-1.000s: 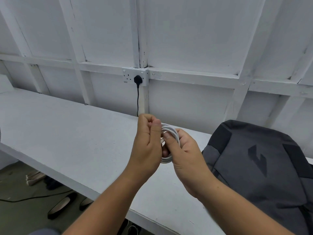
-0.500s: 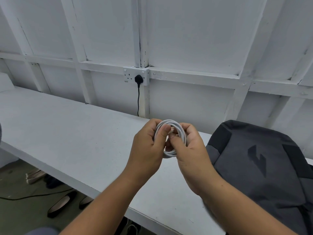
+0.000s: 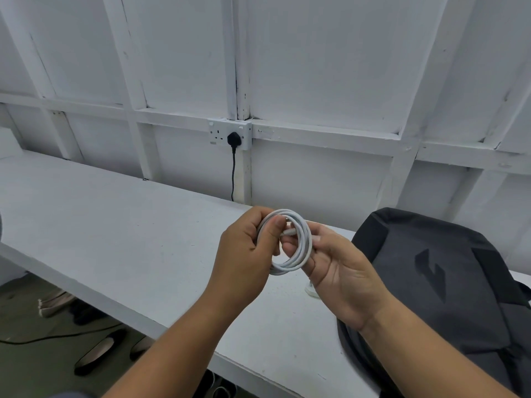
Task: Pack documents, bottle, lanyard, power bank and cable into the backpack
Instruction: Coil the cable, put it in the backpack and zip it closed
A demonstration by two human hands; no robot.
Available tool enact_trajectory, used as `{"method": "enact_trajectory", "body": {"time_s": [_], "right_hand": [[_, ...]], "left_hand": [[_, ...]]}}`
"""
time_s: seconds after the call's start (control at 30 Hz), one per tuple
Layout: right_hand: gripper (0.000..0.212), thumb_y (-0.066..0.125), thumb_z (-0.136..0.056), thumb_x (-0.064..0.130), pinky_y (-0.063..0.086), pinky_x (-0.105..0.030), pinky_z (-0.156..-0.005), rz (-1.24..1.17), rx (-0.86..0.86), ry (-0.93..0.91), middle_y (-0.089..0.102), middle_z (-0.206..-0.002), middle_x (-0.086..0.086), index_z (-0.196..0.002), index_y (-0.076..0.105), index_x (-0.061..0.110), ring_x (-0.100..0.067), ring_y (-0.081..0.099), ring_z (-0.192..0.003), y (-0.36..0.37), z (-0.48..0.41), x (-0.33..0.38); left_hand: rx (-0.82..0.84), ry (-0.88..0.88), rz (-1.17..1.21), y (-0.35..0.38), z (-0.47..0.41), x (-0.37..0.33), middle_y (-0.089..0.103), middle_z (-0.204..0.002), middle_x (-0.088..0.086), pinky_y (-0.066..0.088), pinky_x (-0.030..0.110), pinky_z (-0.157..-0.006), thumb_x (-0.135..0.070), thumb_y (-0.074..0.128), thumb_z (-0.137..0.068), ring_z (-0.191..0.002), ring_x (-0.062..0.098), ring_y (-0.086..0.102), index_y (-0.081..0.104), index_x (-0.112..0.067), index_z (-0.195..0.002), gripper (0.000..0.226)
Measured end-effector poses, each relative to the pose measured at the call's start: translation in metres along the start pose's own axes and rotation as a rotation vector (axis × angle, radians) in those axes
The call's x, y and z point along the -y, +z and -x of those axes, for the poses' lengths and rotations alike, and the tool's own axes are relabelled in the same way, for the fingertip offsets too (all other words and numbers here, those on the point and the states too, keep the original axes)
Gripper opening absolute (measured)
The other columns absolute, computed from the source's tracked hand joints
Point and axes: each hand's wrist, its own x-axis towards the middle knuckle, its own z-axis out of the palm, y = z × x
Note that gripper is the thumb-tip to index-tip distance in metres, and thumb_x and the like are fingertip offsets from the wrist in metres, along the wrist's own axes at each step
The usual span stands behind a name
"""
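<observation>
A white cable (image 3: 298, 255), wound into a small coil, hangs above the white table (image 3: 120, 234). My left hand (image 3: 247, 254) grips the coil's left side, thumb pressed over the loops. My right hand (image 3: 336, 268) holds the right side, palm turned up, fingers threaded through the ring and pinching the cable's end. The dark grey backpack (image 3: 442, 288) lies flat on the table just right of my right hand, front face up. A small white thing (image 3: 311, 291) shows on the table beneath my right hand; what it is I cannot tell.
A wall socket (image 3: 230, 133) with a black plug and cord sits on the white panelled wall behind the table. Several shoes (image 3: 97, 354) and a black wire lie on the floor under the table's front edge.
The coil has turned from edge-on to face the camera. My right hand rolled palm up and its fingers slipped through the ring, while both hands drifted slightly right.
</observation>
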Motion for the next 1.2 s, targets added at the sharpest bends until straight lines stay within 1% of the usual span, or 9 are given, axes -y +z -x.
{"method": "enact_trajectory", "body": {"time_s": [0.13,0.23,0.37,0.43,0.57,0.67,0.9,1.1,1.2], "right_hand": [[0.021,0.057,-0.085,0.009,0.059,-0.023,-0.074,-0.114,-0.11,-0.045,0.072,-0.089,-0.012,-0.099,0.067,-0.002,-0.017,0.071,-0.079,0.002,-0.002,-0.001],[0.023,0.062,-0.086,0.013,0.058,-0.024,-0.079,-0.001,-0.122,-0.102,0.072,-0.092,-0.012,-0.103,0.065,-0.002,-0.02,0.07,-0.084,0.003,-0.004,0.003],[0.042,0.069,-0.084,0.025,0.059,-0.035,-0.091,0.321,-0.043,-0.02,0.073,-0.109,-0.018,-0.117,0.067,-0.002,-0.025,0.071,-0.092,0.012,-0.003,0.016],[0.028,0.069,-0.09,0.023,0.057,-0.04,-0.095,0.581,0.001,0.045,0.074,-0.108,-0.019,-0.114,0.072,0.007,-0.028,0.071,-0.092,0.015,-0.006,0.026],[0.018,0.06,-0.099,0.028,0.055,-0.034,-0.088,1.081,0.157,0.161,0.076,-0.093,-0.007,-0.102,0.075,0.019,-0.011,0.07,-0.083,0.019,-0.013,0.044],[0.03,0.054,-0.1,0.042,0.055,-0.024,-0.074,1.277,0.104,0.013,0.074,-0.084,-0.002,-0.097,0.071,0.019,-0.006,0.069,-0.074,0.025,-0.015,0.039],[0.048,0.047,-0.092,0.058,0.039,-0.016,-0.06,0.882,-0.283,-0.372,0.057,-0.072,0.01,-0.089,0.069,0.015,-0.004,0.051,-0.063,0.028,-0.016,-0.016],[0.059,0.031,-0.093,0.061,0.043,-0.023,-0.055,0.663,-0.403,-0.424,0.062,-0.071,-0.004,-0.086,0.071,0.019,-0.008,0.048,-0.06,0.039,-0.015,-0.021],[0.064,0.019,-0.088,0.069,0.048,-0.022,-0.066,0.665,-0.416,-0.326,0.062,-0.076,0.004,-0.082,0.066,0.025,-0.007,0.051,-0.066,0.04,-0.016,-0.02]], "left_hand": [[-0.007,-0.03,0.056,-0.002,0.001,-0.001,0.062,-0.067,-0.015,0.043,0.014,-0.059,-0.03,0.058,-0.1,-0.062,0.002,0.054,0.072,-0.026,-0.092,0.017],[0.009,-0.025,0.062,-0.006,0.001,-0.002,0.065,-0.072,-0.014,0.044,0.013,-0.062,-0.028,0.061,-0.099,-0.065,0.001,0.054,0.073,-0.026,-0.094,0.013],[0.056,0.045,-0.09,-0.01,0.001,-0.003,0.07,-0.075,-0.01,0.047,0.017,-0.062,-0.027,0.062,-0.1,-0.069,0.007,0.062,0.072,-0.024,-0.094,0.012],[0.081,0.085,-0.18,-0.011,0.0,-0.002,0.07,-0.075,-0.008,0.049,0.019,-0.062,-0.025,0.061,-0.1,-0.071,0.01,0.064,0.071,-0.024,-0.092,0.012],[0.14,0.139,-0.312,-0.012,-0.002,0.0,0.066,-0.07,-0.013,0.04,0.01,-0.057,-0.018,0.058,-0.099,-0.067,0.005,0.06,0.068,-0.026,-0.092,0.014],[0.087,0.109,-0.259,-0.015,-0.006,0.001,0.064,-0.07,-0.014,0.039,0.011,-0.058,-0.021,0.055,-0.102,-0.066,0.005,0.057,0.071,-0.024,-0.096,0.017],[0.019,0.025,-0.04,-0.002,0.002,-0.009,0.064,-0.073,-0.016,0.041,0.01,-0.055,-0.03,0.049,-0.106,-0.063,0.002,0.055,0.069,-0.022,-0.098,0.024],[-0.02,-0.191,0.248,0.007,0.01,-0.016,0.043,-0.06,-0.004,0.041,0.03,-0.05,-0.036,0.039,-0.108,-0.056,0.015,0.039,0.066,-0.021,-0.096,0.033],[-0.042,-0.22,0.27,0.01,0.009,-0.018,0.044,-0.06,-0.006,0.046,0.026,-0.052,-0.039,0.038,-0.107,-0.056,0.012,0.042,0.061,-0.021,-0.09,0.034]]}}
